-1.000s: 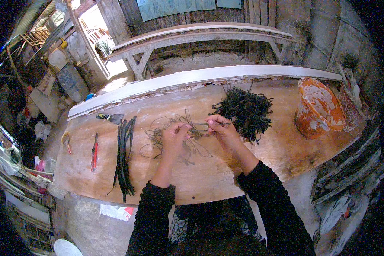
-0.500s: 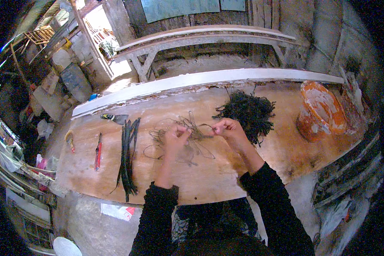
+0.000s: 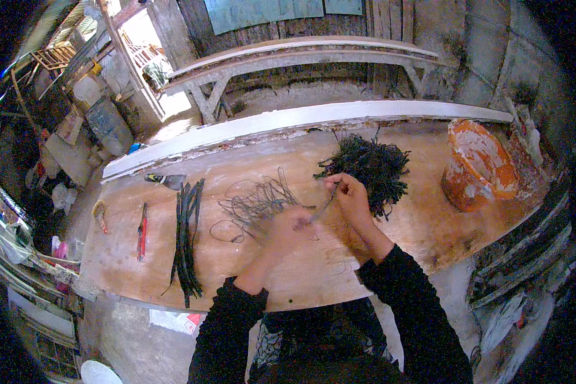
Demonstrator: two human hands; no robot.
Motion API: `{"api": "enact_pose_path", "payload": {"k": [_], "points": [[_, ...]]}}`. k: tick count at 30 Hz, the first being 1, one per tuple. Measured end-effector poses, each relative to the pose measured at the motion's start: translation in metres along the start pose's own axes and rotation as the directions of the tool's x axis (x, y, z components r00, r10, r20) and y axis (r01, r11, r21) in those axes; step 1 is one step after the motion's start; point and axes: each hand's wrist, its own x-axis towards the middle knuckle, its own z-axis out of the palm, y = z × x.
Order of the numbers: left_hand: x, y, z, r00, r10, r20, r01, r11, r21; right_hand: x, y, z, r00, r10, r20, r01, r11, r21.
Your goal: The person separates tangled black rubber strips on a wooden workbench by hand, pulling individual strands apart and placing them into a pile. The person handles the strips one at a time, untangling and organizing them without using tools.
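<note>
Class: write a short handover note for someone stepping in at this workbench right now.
Left hand: closed on one end of a thin dark strand.
Right hand: pinches the other end.
Loose wire loops lie left of the hands; dark tangled pile behind the right hand; bundle of black strips farther left.
Done: one strand lifted.
Left: piles remain on the bench.

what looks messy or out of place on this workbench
Nothing looks spilled or broken. The thin wire lies in a loose tangle beside the left hand, unlike the straight dark strips. The orange bucket is heavily crusted.
</note>
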Motion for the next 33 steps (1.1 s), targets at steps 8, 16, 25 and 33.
{"api": "enact_pose_path", "payload": {"k": [8, 16, 25, 33], "points": [[0.014, -0.031, -0.028, 0.818, -0.139, -0.558, 0.012, 0.974, -0.225, -0.021, -0.030, 0.009, 0.989, -0.072, 0.125, 0.034, 0.959, 0.282], [0.013, -0.034, -0.040, 0.764, -0.411, -0.497, 0.169, 0.871, -0.461, -0.045, -0.044, 0.022, 0.735, -0.245, 0.633, -0.070, 0.900, 0.429], [0.011, -0.014, -0.029, 0.898, -0.333, -0.287, 0.184, 0.877, -0.443, -0.026, -0.026, 0.013, 0.965, -0.082, 0.249, 0.008, 0.958, 0.285], [-0.002, 0.009, 0.004, 0.964, -0.057, 0.261, 0.130, 0.953, -0.274, -0.007, 0.000, 0.013, 0.952, -0.300, -0.067, 0.284, 0.942, -0.180]]}}
